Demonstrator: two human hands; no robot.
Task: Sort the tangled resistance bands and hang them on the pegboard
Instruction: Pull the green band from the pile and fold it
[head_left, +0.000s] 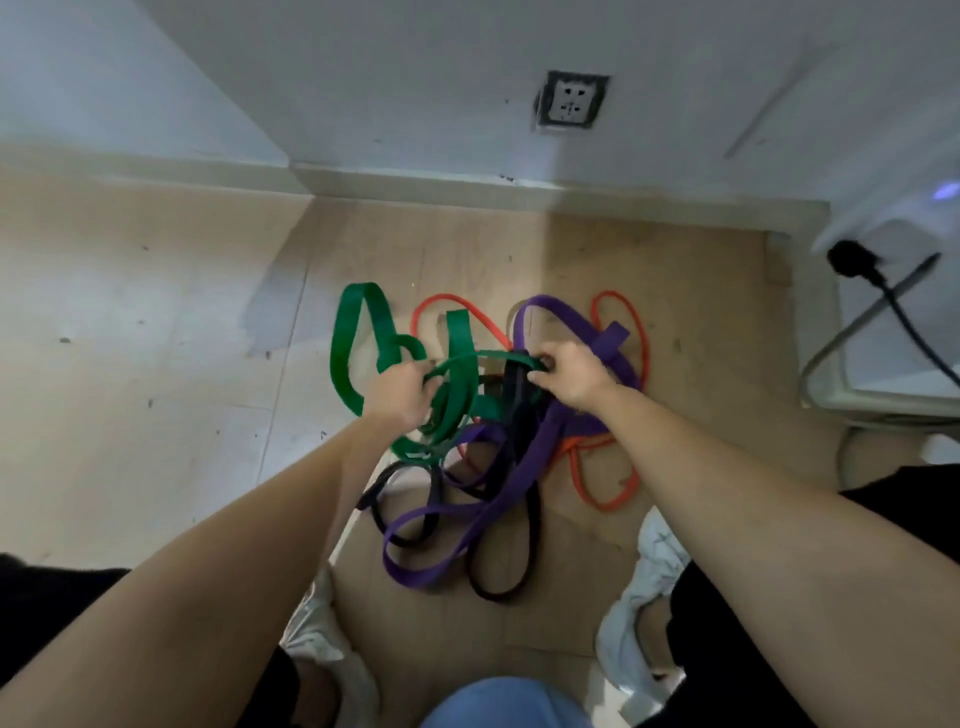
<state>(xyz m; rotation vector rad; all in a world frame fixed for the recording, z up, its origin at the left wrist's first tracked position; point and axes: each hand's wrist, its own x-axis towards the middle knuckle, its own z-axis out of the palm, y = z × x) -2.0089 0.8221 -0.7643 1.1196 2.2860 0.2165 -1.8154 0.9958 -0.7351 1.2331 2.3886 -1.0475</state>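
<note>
Your two bare forearms reach forward and down, drawing in toward the middle. Your left hand (400, 392) is knuckles up, fingers curled round a green band (460, 343). Your right hand (576, 379) is near it but apart, back up, fingers curled into the tangle (519, 384).

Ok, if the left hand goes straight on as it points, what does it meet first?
The green band: the left hand grips it, and more of its loops lie ahead. Beyond those, probably the orange band, though depth is unclear.
</note>
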